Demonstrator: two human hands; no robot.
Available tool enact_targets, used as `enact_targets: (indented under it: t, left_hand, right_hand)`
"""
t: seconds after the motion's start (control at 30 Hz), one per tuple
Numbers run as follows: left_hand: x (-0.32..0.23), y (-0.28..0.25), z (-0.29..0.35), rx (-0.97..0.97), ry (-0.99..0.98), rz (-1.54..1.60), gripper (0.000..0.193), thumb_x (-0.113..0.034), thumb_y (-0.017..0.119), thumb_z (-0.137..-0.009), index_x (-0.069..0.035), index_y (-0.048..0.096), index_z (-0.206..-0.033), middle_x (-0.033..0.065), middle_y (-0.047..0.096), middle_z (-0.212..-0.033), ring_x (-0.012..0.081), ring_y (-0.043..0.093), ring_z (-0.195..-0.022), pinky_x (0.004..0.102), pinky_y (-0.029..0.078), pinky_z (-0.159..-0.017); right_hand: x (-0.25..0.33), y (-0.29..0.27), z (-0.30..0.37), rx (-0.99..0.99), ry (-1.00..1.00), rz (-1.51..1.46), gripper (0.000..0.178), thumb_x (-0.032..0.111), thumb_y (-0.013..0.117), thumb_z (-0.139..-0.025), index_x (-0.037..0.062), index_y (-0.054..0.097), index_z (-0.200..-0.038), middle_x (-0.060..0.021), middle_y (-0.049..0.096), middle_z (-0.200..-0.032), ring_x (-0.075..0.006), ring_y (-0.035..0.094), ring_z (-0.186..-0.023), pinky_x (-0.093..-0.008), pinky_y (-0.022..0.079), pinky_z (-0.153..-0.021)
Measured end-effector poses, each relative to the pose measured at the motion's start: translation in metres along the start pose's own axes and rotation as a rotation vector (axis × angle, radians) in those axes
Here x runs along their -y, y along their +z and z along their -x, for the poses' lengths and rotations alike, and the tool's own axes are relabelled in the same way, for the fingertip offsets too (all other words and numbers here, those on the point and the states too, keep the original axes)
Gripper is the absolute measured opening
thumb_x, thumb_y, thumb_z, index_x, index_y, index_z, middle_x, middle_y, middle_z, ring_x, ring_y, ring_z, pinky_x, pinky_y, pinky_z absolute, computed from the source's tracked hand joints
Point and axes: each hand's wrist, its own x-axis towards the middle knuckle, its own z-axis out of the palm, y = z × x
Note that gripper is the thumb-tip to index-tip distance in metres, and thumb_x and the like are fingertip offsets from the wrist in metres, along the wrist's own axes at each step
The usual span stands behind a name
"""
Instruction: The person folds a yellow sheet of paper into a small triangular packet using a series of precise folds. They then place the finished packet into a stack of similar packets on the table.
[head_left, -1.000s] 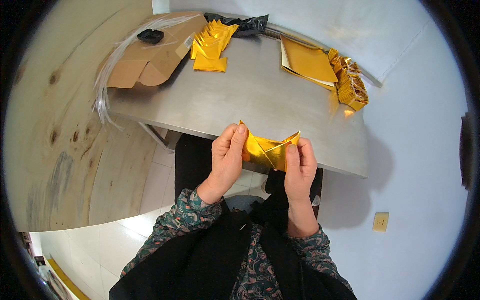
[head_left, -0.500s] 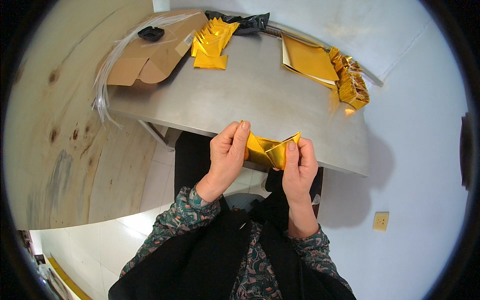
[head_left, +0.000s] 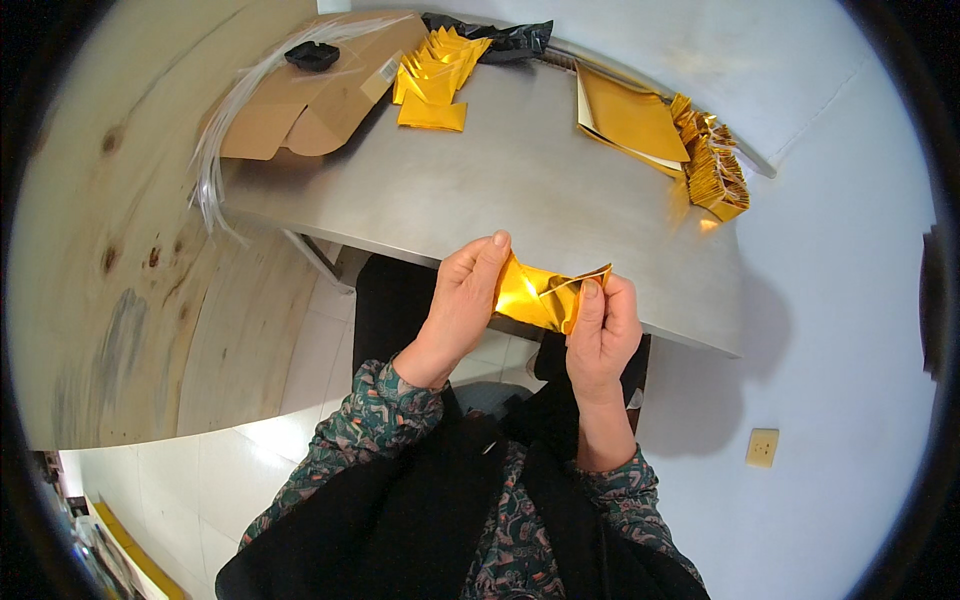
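Observation:
Between my two hands, just off the near edge of the metal table (head_left: 400, 190), a sheet of gold foil paper (head_left: 535, 297) is stretched, with folds across it. My left hand (head_left: 465, 295) pinches its left end, thumb on top. The right end is gripped by my right hand (head_left: 604, 325), where a folded corner stands up beside the thumb. Fingers under the paper are hidden. Farther off on the table, a row of folded gold foil pieces (head_left: 440, 70) overlaps, with one flat folded piece (head_left: 432, 116) in front.
A cardboard box (head_left: 320, 90) at the far left carries clear plastic strips (head_left: 215, 130) and a small black tray (head_left: 312, 56). Black plastic (head_left: 515, 40) lies at the back. Gold sheets (head_left: 630, 115) and bundled gold folded pieces (head_left: 717, 175) sit right, beside the wall.
The left part of the foil paper has turned, its folded flap now lying flatter and brighter. My left hand has shifted slightly up and right; both hands keep hold. The view has moved a little.

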Motion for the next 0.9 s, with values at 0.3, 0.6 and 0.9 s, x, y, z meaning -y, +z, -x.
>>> enact_targets:
  t: [0.3,0.6,0.9]
  left_hand:
    - [0.001,-0.004,0.0,-0.01,0.159,-0.252,0.039,-0.035,0.053,-0.113,-0.007,0.06,-0.087,-0.0054,0.054,-0.069,0.0021,0.05,-0.054,0.0198,0.043,-0.044]
    - [-0.006,0.0,-0.006,0.025,-0.101,0.034,0.039,-0.042,0.053,-0.112,-0.008,0.063,-0.095,-0.0023,0.064,-0.075,0.0031,0.057,-0.052,0.0169,0.042,-0.04]
    - [-0.007,-0.022,0.001,0.243,-0.216,-0.104,0.027,-0.025,0.072,-0.103,-0.005,0.068,-0.121,0.0066,0.075,-0.104,0.0104,0.072,-0.071,0.0201,0.052,-0.053]
  right_hand:
    - [-0.005,0.003,-0.001,-0.01,-0.065,0.063,0.015,0.015,0.061,-0.109,0.0005,0.061,-0.108,-0.0048,0.067,-0.084,-0.0057,0.058,-0.072,-0.024,0.05,-0.065]
    - [-0.005,0.01,-0.004,0.03,0.331,-0.385,0.019,0.019,0.053,-0.113,0.0033,0.058,-0.104,0.0049,0.056,-0.078,-0.0008,0.046,-0.066,-0.0201,0.04,-0.057]
    - [-0.005,0.005,-0.009,0.006,0.373,-0.367,0.019,0.021,0.053,-0.113,0.0049,0.057,-0.102,0.0057,0.054,-0.075,0.0,0.043,-0.057,-0.0198,0.033,-0.048]
